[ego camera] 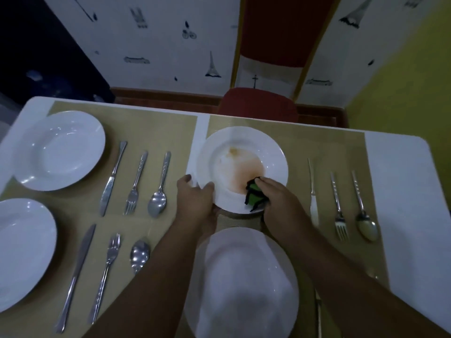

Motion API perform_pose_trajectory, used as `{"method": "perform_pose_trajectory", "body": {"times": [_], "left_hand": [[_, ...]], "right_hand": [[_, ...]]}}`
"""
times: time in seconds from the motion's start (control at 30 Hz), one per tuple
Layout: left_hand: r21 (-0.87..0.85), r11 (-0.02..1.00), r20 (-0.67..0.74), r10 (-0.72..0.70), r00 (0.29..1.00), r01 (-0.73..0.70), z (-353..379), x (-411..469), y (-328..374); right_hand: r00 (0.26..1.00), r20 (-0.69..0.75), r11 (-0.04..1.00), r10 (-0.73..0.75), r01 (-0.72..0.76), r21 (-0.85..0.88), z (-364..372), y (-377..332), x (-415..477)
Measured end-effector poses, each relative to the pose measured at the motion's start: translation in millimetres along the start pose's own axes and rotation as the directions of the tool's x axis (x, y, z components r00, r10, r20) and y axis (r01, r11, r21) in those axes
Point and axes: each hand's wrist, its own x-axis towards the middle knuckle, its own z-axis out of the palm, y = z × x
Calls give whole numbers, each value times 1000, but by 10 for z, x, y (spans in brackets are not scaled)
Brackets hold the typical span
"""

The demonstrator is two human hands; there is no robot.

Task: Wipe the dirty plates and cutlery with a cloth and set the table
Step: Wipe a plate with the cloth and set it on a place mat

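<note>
A white plate [244, 147] smeared with orange-brown sauce sits tilted on the far right placemat. My left hand [195, 198] grips its near-left rim. My right hand [278, 198] presses a green and black cloth [253, 195] onto the plate's near side, at the edge of the stain. Right of the plate lie a knife [312, 191], a fork [339, 211] and a spoon [364, 215]. Another white plate [244, 284] sits close to me between my forearms.
On the left placemats are two clean white plates [58, 150] [22, 252], each with a knife [112, 179], fork [135, 184] and spoon [159, 189] beside it; the nearer set [107, 272] lies lower left. A red chair [258, 103] stands beyond the table's far edge.
</note>
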Motion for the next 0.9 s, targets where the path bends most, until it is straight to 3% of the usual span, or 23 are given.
{"method": "perform_pose_trajectory", "body": {"times": [0.03,0.1,0.17,0.3,0.4,0.5,0.63,0.77,0.9], "left_hand": [[-123,988,73,-81,994,90,10,-15,49],[-191,964,193,-148,970,185,-2,-10,62],[-223,956,243,-137,960,192,-39,-23,17],[-283,942,320,-84,944,180,-145,-161,-45],[-274,955,334,-20,942,118,-224,-440,-84],[-272,959,365,26,930,80,-281,-763,-137],[-295,953,291,17,957,73,-310,-1169,-246],[-302,949,247,-18,969,95,-348,-1674,-462],[-240,968,291,2,957,71,-317,-2081,-627]], "right_hand": [[1000,-7,1000,29,-29,8,8,-21,0],[996,-31,996,83,-82,33,-9,-84,-10],[994,-42,994,103,-101,34,-53,-186,-35],[997,-80,1000,4,-5,-9,-164,-417,-150],[995,-81,998,-65,65,-2,-278,-628,-296],[980,19,980,-200,200,20,-281,-776,-573],[964,44,957,-261,264,-118,-340,-544,-1039],[976,95,954,-197,213,-213,-565,-127,-1309],[984,146,980,-99,122,-158,-725,-99,-1340]]}}
